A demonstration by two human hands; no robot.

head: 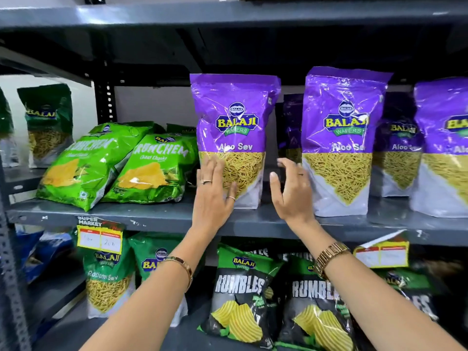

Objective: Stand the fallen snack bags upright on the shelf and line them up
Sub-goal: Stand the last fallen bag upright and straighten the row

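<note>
**Hands at the purple bag, green bags not yet stood up**

Two bare forearms reach up from the bottom of the view, a bangle on the left wrist and a gold watch point(330, 257) on the right. Below them, on the lower shelf, stand black Rumbles bags point(240, 295).

At the front edge of the middle shelf point(157, 219), the left hand point(214, 191) lies flat, fingers spread, against the lower left face of an upright purple Aloo Sev bag point(234, 138). It presses rather than grips. The right hand point(291, 191) is open with fingers loosely curled, held in the gap between that bag and the next purple bag point(340, 140); whether its fingertips touch either one, I cannot tell. Neither hand is closed on anything.

Left of the hands, two green Crunchem bags point(121, 165) lie tilted back on the same shelf, one overlapping the other, with more green bags behind. These look like the ones left to stand.

Further back, more purple bags stand in a second row, and one more stands at the right edge.

The bags are likely light, puffy and slick-skinned, with brittle contents. Squeezing could crush them. A hold with both palms low on the sides, near the flat bottom gusset, should steady them best.
</note>
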